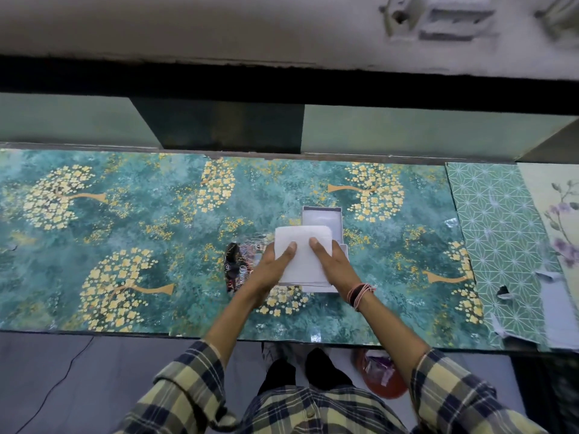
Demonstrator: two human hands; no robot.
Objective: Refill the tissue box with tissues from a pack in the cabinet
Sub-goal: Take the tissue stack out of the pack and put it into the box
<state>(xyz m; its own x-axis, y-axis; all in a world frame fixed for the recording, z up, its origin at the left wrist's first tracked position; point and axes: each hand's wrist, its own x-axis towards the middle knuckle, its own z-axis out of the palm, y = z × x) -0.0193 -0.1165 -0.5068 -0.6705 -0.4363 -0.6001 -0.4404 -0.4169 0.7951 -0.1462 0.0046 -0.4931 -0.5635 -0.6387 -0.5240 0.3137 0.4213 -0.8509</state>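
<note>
A white stack of tissues (305, 258) is held flat between both hands above the counter. My left hand (272, 267) grips its left edge with the thumb on top. My right hand (332, 264) grips the right edge the same way. Just behind and under the stack lies the open white tissue box (322, 216), its inside showing pale and its near part hidden by the tissues. To the left of my left hand lies a crumpled clear plastic tissue pack wrapper (238, 264) with dark print.
The counter (125, 245) is covered in teal paper with yellow flowering trees. A green geometric sheet (501, 239) with torn paper scraps lies at the right. Dark open cabinet recesses (225, 123) run behind. A red bin (382, 377) stands on the floor below the edge.
</note>
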